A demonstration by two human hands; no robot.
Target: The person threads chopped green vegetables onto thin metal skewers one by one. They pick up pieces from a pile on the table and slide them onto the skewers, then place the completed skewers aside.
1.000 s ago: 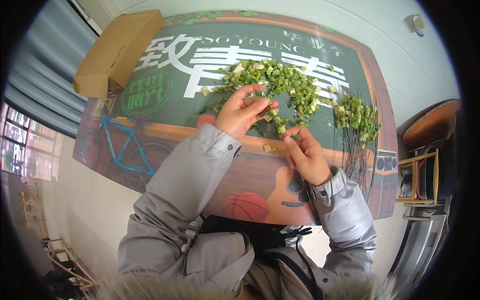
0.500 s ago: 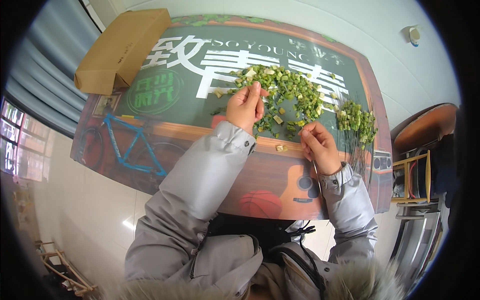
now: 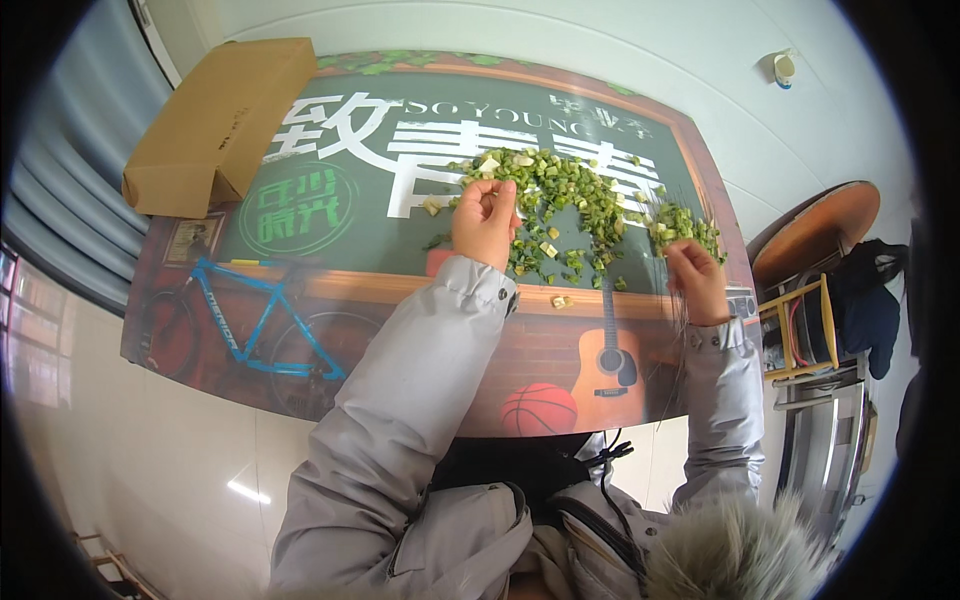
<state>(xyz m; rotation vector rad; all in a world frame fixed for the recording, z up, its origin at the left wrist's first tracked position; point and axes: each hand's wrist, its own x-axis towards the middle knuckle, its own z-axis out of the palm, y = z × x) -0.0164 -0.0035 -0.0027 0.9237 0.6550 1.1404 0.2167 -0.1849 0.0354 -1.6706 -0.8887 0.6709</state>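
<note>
A loose pile of small green and cream chopped pieces (image 3: 590, 200) lies on the table's far middle. At its near left edge is my left hand (image 3: 485, 222), thumb and forefinger pinched together; what they hold, if anything, is hidden. To the right, a bundle of green pieces on thin dark sticks (image 3: 690, 228) rests with its sticks pointing toward me. My right hand (image 3: 698, 285) is at this bundle's near side, its fingertips closed at a thin dark stick by the green heads. The fingers partly cover the sticks.
The table (image 3: 400, 390) has a printed top with a bicycle, guitar and basketball. A brown cardboard box (image 3: 220, 125) sits at its far left corner. One cream piece (image 3: 562, 301) lies apart, nearer me. A yellow-framed chair (image 3: 805, 325) stands beyond the right edge.
My right hand has moved right, from the near edge of the pile to the stick bundle. My left hand stays pinched by the pile. The whole view has shifted slightly.
</note>
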